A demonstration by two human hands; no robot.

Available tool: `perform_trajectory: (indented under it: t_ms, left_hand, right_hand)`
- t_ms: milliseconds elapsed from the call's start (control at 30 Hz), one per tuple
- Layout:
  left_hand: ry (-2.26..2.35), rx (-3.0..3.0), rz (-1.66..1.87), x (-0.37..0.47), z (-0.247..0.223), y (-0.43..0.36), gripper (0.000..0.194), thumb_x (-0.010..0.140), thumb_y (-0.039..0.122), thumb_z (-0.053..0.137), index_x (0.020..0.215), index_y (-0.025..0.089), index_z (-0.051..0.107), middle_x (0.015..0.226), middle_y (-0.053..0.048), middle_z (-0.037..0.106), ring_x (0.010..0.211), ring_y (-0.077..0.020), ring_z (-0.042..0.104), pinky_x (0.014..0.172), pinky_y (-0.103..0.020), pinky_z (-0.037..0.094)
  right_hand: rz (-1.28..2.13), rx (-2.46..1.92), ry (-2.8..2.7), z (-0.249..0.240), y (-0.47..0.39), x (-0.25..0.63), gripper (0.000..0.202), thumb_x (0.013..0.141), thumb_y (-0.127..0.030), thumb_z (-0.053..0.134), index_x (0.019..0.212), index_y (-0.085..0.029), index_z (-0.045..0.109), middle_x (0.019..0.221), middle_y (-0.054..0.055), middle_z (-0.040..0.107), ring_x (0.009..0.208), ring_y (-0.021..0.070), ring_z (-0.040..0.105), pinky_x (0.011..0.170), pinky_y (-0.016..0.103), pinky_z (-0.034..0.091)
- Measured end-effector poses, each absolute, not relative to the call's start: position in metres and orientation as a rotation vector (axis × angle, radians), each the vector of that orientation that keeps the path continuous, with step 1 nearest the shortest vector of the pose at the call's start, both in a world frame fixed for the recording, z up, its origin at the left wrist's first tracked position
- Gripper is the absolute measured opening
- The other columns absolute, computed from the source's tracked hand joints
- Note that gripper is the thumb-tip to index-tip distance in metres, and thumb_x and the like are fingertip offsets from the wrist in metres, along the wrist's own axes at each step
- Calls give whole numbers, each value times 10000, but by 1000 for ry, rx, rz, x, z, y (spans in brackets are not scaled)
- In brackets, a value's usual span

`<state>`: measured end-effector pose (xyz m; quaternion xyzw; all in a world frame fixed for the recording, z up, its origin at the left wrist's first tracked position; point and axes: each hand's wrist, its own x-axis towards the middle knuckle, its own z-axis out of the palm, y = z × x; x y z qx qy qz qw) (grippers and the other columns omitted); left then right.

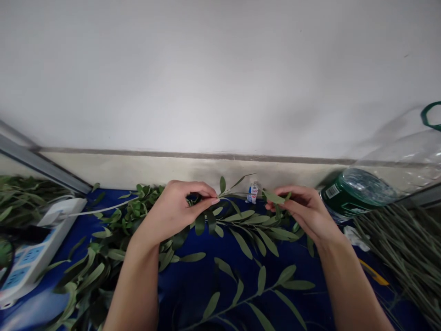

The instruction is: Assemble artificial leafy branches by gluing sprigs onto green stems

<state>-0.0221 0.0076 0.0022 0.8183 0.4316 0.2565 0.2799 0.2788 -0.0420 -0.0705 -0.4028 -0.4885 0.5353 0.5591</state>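
With the left hand (172, 209) pinching a sparsely leaved sprig (223, 185) and the right hand (308, 211) pinching a leaf (274, 198), one leafy branch (262, 279) remains unhandled, near centre.

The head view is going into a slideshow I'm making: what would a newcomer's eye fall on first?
Probably the two bare hands at the centre: the left hand pinches a thin leafy sprig, while a leaf partly hides the right hand's fingertips. Next, perhaps, the large clear bottle with a green label at the right, and the white power strip at the left edge.
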Motion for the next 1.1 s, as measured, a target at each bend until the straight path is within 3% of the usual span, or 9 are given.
perform_trajectory:
  t_ms: [100, 233, 333, 467, 633, 833, 1100]
  left_hand:
    - [1161, 2194, 689, -21, 3, 7, 73, 915, 283, 740, 874, 256, 795, 920, 14, 800, 856, -161, 742, 759, -205, 588]
    - [1164, 2187, 688, -21, 3, 7, 68, 917, 284, 744, 877, 265, 795, 928, 27, 800, 860, -150, 739, 768, -190, 582]
    - [1158, 2177, 674, -20, 3, 7, 70, 919, 291, 743, 883, 265, 797, 931, 28, 801, 866, -151, 739, 768, -188, 578]
    - [1146, 2189, 680, -20, 2, 7, 59, 913, 284, 753, 876, 268, 797, 926, 34, 801, 869, -146, 736, 761, -180, 571]
    - [1114, 2195, 686, -19, 3, 4, 55, 910, 270, 755, 892, 282, 806, 942, 32, 803, 875, -149, 741, 730, -180, 575]
    - [1048, 2174, 603, -17, 3, 3, 105, 928, 261, 724, 933, 289, 825, 1000, 1, 800, 889, -176, 753, 628, -193, 586]
    - [998, 2250, 600, -9, 7, 0, 109, 909, 210, 735, 883, 262, 827, 935, -16, 801, 832, -172, 755, 642, -205, 581]
  right_hand:
    - [1294, -905, -1002, -68, -45, 269, 111, 808, -350, 857, 854, -253, 829, 817, 40, 792, 813, 264, 785, 714, 344, 632]
    - [1237, -1008, -909, -66, -44, 260, 296, 851, -468, 808, 680, -230, 770, 697, 32, 746, 671, 219, 752, 640, 323, 608]
    - [1174, -1136, -977, -66, -41, 259, 286, 746, -392, 909, 631, -217, 715, 647, 18, 725, 639, 183, 718, 620, 281, 574]
    - [1194, -1127, -1082, -63, -41, 259, 292, 623, -324, 981, 734, -224, 730, 712, 9, 748, 681, 178, 719, 644, 270, 570]
    - [1115, -1170, -1246, -52, -49, 261, 173, 771, -342, 892, 904, -264, 813, 763, 1, 768, 690, 160, 717, 689, 272, 589]
    - [818, -1231, -1627, -37, -60, 261, 136, 946, -335, 711, 1005, -338, 833, 1046, 14, 796, 981, 201, 739, 843, 293, 589]
    - [706, -1377, -1600, -36, -63, 245, 76, 893, -362, 763, 890, -307, 815, 910, 7, 810, 882, 243, 771, 622, 281, 601]
